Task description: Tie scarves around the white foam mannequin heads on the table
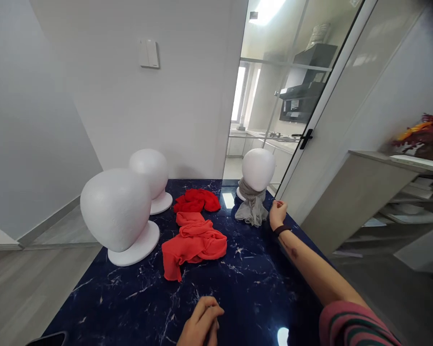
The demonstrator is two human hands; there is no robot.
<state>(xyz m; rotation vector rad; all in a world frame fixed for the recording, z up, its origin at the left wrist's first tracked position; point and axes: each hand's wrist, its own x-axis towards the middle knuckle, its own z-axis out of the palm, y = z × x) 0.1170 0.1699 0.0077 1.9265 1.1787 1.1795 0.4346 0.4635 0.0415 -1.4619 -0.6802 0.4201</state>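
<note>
My right hand [277, 215] is at the table's right edge, just right of a grey scarf [251, 210]. Its fingers are curled in, with nothing visible in them. That scarf is wrapped round the neck of a white foam mannequin head [259, 168], its gathered end hanging down in front. Low in the view, my left hand [201, 322] hovers over or rests on the tabletop, fingers bent and close together, holding nothing that I can see. Beyond it lies a crumpled coral-red scarf [198, 242], and behind that a brighter red scarf [197, 200].
Two bare white foam heads, a nearer one [115, 209] and a farther one [149, 170], stand on the left of the dark blue marbled table [137, 298]. A dark device [48, 339] shows at the front-left corner. Behind are a wall and a glass door [274, 96]; shelves [397, 202] stand at right.
</note>
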